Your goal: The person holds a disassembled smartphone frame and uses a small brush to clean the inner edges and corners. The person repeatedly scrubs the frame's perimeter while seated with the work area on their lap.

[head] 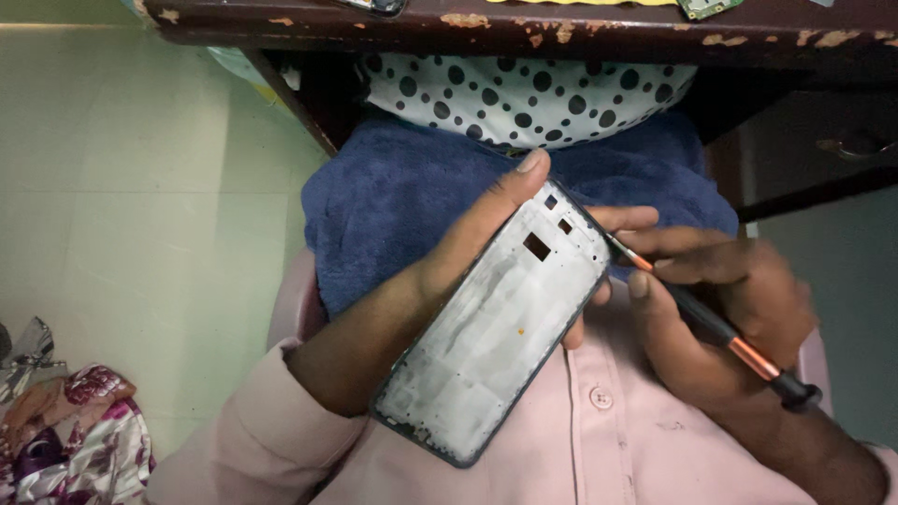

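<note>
My left hand (472,234) grips a bare phone frame (496,327), silver-grey inside with a dark rim and small cut-outs near its top. The thumb lies along its left edge and the fingertips show behind its right edge. My right hand (725,313) holds a thin screwdriver (711,323) with a black handle and copper bands. Its tip touches the frame's upper right edge. Both hands are over my lap, above a pink buttoned shirt (599,440).
A blue towel (393,196) covers my lap, with a white black-dotted cloth (533,93) beyond it. A worn dark wooden table edge (486,28) runs across the top, with a drawer handle (856,147) at right. Floral fabric (65,430) lies on the pale floor at left.
</note>
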